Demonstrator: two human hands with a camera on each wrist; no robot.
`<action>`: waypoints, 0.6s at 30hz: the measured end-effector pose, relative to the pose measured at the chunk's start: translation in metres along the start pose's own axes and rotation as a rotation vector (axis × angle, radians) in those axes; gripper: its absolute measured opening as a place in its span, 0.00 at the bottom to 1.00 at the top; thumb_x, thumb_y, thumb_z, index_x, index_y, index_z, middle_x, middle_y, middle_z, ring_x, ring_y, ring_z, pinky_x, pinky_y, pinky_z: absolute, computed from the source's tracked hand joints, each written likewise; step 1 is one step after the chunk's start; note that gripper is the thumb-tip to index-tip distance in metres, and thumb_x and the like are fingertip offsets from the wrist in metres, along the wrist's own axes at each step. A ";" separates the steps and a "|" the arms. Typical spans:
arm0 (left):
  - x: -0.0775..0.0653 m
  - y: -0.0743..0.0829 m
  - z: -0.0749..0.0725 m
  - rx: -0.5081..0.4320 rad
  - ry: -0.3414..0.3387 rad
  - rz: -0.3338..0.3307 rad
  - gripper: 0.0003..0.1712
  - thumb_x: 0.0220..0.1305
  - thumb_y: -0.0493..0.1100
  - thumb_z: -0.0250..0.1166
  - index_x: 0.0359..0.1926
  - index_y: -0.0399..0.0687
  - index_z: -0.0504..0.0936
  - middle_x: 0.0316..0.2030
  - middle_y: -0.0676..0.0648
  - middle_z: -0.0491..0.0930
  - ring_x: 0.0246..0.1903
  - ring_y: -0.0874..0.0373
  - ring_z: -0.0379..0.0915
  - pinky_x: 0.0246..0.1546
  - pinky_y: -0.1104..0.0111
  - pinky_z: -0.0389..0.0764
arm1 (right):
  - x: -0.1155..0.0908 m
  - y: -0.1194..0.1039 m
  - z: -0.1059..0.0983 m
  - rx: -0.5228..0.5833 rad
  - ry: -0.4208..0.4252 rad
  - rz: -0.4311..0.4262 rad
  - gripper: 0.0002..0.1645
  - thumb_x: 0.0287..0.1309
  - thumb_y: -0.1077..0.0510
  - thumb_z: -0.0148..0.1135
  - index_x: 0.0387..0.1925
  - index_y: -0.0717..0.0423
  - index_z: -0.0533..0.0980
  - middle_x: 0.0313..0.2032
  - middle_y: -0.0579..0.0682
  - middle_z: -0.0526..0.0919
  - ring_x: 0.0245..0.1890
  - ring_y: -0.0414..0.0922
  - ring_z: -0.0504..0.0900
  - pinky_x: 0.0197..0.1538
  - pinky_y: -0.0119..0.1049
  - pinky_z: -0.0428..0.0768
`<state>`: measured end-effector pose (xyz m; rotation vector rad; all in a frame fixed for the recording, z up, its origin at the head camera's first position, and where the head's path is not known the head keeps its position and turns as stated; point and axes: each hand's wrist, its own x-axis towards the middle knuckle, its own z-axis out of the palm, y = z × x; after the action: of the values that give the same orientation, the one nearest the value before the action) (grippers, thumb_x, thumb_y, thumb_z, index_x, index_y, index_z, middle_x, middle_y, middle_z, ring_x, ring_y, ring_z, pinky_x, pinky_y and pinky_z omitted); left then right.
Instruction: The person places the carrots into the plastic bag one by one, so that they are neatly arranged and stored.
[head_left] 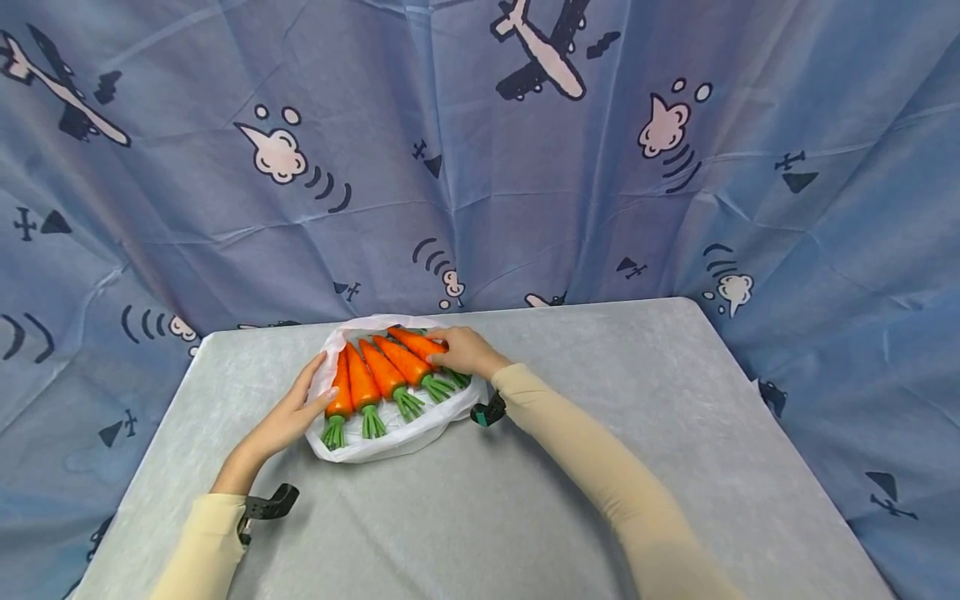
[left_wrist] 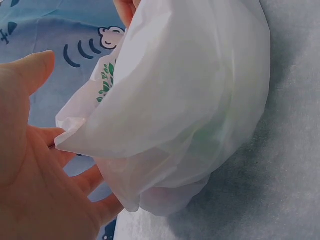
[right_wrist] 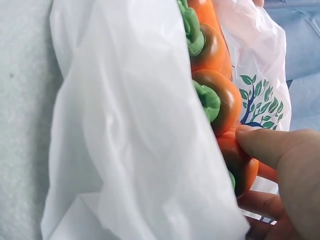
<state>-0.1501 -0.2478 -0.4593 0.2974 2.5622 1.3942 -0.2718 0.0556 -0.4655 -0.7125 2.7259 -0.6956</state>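
Note:
Several orange carrots with short green stalks lie fanned side by side in a white plastic bag, whose mouth is spread wide. My right hand pinches the rightmost carrot between thumb and fingers, at the far right of the bag. At the bag's left side is my left hand, its fingers extended along the rim and the thumb held apart. In the left wrist view, those fingertips touch the edge of the plastic, and the bag's wall hides most of the carrots.
A light grey table carries the bag near its back edge. Behind and at both sides hangs a blue curtain printed with planes. A green tree print shows on the bag's far wall. Both wrists wear dark straps.

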 end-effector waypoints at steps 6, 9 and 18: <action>0.001 -0.002 0.002 -0.003 0.005 0.011 0.45 0.75 0.48 0.54 0.80 0.51 0.36 0.79 0.35 0.34 0.77 0.31 0.31 0.70 0.29 0.43 | -0.001 0.001 0.002 -0.038 0.021 -0.018 0.30 0.63 0.48 0.65 0.65 0.49 0.74 0.50 0.53 0.86 0.41 0.46 0.79 0.53 0.41 0.79; 0.001 -0.002 0.001 0.005 0.010 0.020 0.45 0.75 0.48 0.54 0.80 0.50 0.37 0.79 0.35 0.35 0.77 0.31 0.32 0.70 0.30 0.43 | -0.003 0.002 -0.001 -0.053 0.032 -0.029 0.29 0.63 0.48 0.65 0.64 0.49 0.75 0.41 0.52 0.86 0.35 0.43 0.77 0.42 0.36 0.77; -0.001 0.003 -0.007 0.062 0.027 0.057 0.44 0.75 0.47 0.54 0.79 0.48 0.37 0.78 0.33 0.38 0.75 0.30 0.37 0.70 0.31 0.48 | -0.016 0.008 -0.022 0.004 0.066 -0.002 0.29 0.64 0.48 0.63 0.65 0.49 0.74 0.44 0.54 0.85 0.38 0.46 0.78 0.39 0.35 0.76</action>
<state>-0.1512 -0.2517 -0.4529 0.3661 2.6427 1.3483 -0.2691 0.0788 -0.4490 -0.7041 2.7827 -0.7380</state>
